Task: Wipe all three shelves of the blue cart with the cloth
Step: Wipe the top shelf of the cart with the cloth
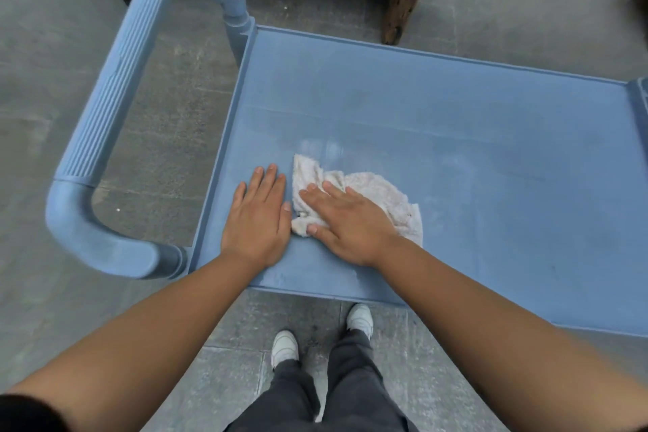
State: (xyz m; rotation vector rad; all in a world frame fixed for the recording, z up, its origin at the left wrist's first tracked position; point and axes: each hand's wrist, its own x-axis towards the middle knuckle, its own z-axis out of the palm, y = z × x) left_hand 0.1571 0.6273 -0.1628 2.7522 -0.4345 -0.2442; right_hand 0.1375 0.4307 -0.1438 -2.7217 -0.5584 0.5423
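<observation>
On top shelf, near-left corner — cloth crumpled under right hand, fingers flat, pressing; left hand spread flat beside it; cloth looks soft, light — bunches easily, so press with the palm.

Person, seen from above: both forearms bare to above the elbow, with no watch, ring or glove on the left hand or the right hand. A dark sleeve edge shows at the left upper arm. Dark grey trousers, loose and creased, fall over white shoes with rounded toes.
</observation>
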